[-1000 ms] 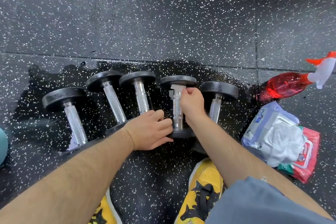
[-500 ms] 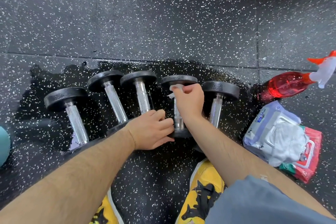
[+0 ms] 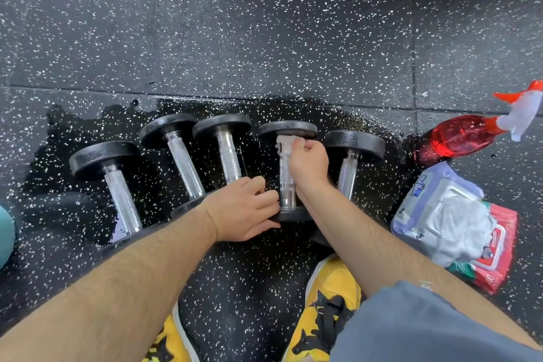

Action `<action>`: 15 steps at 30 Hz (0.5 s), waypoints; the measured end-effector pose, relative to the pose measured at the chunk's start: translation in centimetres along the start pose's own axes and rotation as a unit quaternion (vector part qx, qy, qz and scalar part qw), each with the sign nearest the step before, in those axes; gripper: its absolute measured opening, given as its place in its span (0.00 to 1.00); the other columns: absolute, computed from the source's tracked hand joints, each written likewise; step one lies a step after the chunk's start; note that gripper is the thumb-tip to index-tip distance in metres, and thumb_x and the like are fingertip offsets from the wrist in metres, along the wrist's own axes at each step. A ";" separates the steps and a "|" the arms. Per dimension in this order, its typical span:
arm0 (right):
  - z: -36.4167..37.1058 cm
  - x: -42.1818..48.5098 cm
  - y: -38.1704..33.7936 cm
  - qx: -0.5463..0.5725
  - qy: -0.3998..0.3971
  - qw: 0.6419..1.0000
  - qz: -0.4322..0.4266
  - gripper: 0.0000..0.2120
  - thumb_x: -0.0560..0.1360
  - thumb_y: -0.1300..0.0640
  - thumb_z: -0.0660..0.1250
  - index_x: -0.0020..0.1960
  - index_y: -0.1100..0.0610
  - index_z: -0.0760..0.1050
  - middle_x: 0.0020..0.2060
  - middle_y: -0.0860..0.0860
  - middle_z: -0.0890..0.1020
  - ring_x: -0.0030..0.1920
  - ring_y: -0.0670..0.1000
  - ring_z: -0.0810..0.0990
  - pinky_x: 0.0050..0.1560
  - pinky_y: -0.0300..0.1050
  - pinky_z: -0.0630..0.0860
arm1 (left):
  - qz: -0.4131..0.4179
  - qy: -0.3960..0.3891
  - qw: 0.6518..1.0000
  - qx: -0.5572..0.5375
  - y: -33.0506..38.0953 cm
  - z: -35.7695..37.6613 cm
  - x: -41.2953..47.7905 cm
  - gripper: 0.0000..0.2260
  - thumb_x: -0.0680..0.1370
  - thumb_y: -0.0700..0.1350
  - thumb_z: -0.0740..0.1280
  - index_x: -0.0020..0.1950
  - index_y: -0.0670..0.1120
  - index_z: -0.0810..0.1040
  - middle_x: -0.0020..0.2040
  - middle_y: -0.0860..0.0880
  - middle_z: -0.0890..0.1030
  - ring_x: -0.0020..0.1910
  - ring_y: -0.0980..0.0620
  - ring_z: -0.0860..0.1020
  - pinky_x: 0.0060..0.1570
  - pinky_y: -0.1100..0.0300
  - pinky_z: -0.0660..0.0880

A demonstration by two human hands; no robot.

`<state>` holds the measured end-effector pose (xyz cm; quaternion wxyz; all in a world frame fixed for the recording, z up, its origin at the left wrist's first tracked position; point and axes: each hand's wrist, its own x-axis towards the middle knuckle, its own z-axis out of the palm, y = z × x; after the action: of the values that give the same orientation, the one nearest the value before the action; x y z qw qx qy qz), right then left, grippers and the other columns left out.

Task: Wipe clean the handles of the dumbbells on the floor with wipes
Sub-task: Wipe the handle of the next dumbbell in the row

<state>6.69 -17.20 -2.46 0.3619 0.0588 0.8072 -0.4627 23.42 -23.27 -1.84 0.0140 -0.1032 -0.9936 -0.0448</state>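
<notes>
Several black dumbbells with knurled chrome handles lie in a row on a wet patch of speckled floor. My right hand (image 3: pixel 308 163) grips a white wipe (image 3: pixel 284 143) against the top of the handle of the fourth dumbbell (image 3: pixel 287 129) from the left. My left hand (image 3: pixel 245 209) rests with curled fingers on that dumbbell's near head (image 3: pixel 291 214), whose left part it hides. To the left lie three other dumbbells (image 3: pixel 180 156), and one more dumbbell (image 3: pixel 354 144) lies to the right, with my right forearm across it.
A red spray bottle (image 3: pixel 461 137) with a white and orange trigger lies at the right. Below it sit two wipe packs (image 3: pixel 446 214), with white wipes bunched on the upper one. My yellow shoes (image 3: pixel 326 308) are at the bottom. A teal object (image 3: pixel 4 238) is at the left edge.
My right hand has slid the wipe along the handle toward the far head, then back down a little. My left hand has stayed on the near head.
</notes>
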 end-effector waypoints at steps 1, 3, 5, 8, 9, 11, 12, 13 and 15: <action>-0.1 0.2 -0.1 0.006 -0.010 1.000 0.014 0.12 0.83 0.51 0.60 0.55 0.59 0.75 0.44 0.51 0.78 0.42 0.49 0.74 0.40 0.44 0.69 | 0.001 -0.001 1.000 -0.002 0.0 0.0 0.0 0.17 0.85 0.59 0.59 0.49 0.48 0.77 0.44 0.52 0.72 0.41 0.50 0.64 0.39 0.57 0.68; -0.3 0.3 -0.4 0.003 -0.040 0.999 0.033 0.13 0.84 0.51 0.58 0.56 0.60 0.75 0.44 0.51 0.77 0.44 0.50 0.73 0.44 0.45 0.70 | 0.001 0.000 1.000 -0.007 0.0 -0.1 0.0 0.16 0.85 0.58 0.59 0.48 0.47 0.76 0.44 0.52 0.72 0.41 0.49 0.65 0.39 0.56 0.70; -0.9 0.3 -0.3 -0.027 -0.071 0.997 0.031 0.13 0.84 0.50 0.58 0.56 0.59 0.74 0.45 0.50 0.77 0.44 0.49 0.73 0.45 0.46 0.71 | 0.002 0.003 1.000 -0.007 0.0 -0.1 -0.1 0.16 0.84 0.58 0.60 0.49 0.47 0.76 0.43 0.51 0.72 0.41 0.49 0.65 0.39 0.56 0.71; -2.0 0.1 0.3 -0.081 -0.102 0.991 -0.002 0.10 0.84 0.49 0.60 0.52 0.55 0.73 0.44 0.48 0.77 0.43 0.47 0.74 0.41 0.42 0.71 | 0.005 0.000 1.000 -0.001 0.0 -0.1 -0.1 0.16 0.84 0.58 0.60 0.49 0.48 0.76 0.44 0.52 0.72 0.42 0.50 0.66 0.39 0.57 0.70; -2.2 0.0 0.4 -0.092 -0.104 0.990 -0.015 0.09 0.83 0.49 0.60 0.51 0.54 0.72 0.44 0.47 0.77 0.43 0.46 0.74 0.40 0.41 0.70 | 0.006 -0.001 1.000 0.000 0.0 -0.1 -0.1 0.16 0.84 0.58 0.60 0.49 0.48 0.76 0.44 0.52 0.72 0.42 0.50 0.66 0.39 0.57 0.70; -2.4 0.1 0.4 -0.095 -0.101 0.990 -0.033 0.09 0.82 0.49 0.63 0.50 0.54 0.73 0.43 0.47 0.78 0.41 0.45 0.75 0.39 0.40 0.69 | 0.005 0.002 1.000 0.002 -0.1 -0.1 -0.1 0.16 0.84 0.58 0.59 0.49 0.48 0.76 0.44 0.52 0.72 0.42 0.49 0.65 0.39 0.56 0.70; -2.3 0.2 0.3 -0.089 -0.099 0.990 -0.041 0.10 0.81 0.49 0.65 0.50 0.55 0.74 0.42 0.47 0.78 0.40 0.45 0.74 0.38 0.40 0.69 | 0.005 0.004 1.000 0.002 -0.1 -0.1 -0.1 0.16 0.84 0.58 0.60 0.49 0.48 0.76 0.44 0.52 0.72 0.42 0.49 0.65 0.39 0.56 0.70; -2.3 0.3 0.2 -0.079 -0.096 0.991 -0.048 0.11 0.78 0.48 0.68 0.49 0.56 0.75 0.40 0.46 0.78 0.38 0.44 0.74 0.37 0.40 0.68 | 0.006 0.005 1.000 0.001 -0.1 -0.1 -0.1 0.16 0.84 0.58 0.60 0.49 0.48 0.76 0.44 0.52 0.72 0.42 0.49 0.65 0.39 0.57 0.70; -2.1 0.2 0.0 -0.057 -0.084 0.994 -0.043 0.14 0.73 0.47 0.73 0.48 0.57 0.76 0.40 0.46 0.80 0.39 0.45 0.77 0.38 0.40 0.69 | 0.006 0.006 1.000 0.002 -0.1 0.0 -0.1 0.16 0.84 0.58 0.60 0.49 0.48 0.76 0.44 0.52 0.72 0.42 0.50 0.65 0.39 0.57 0.69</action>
<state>5.44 -15.59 -1.88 0.4109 -0.0362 0.8008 -0.4343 23.54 -23.35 -1.84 0.0207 -0.1091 -0.9929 -0.0429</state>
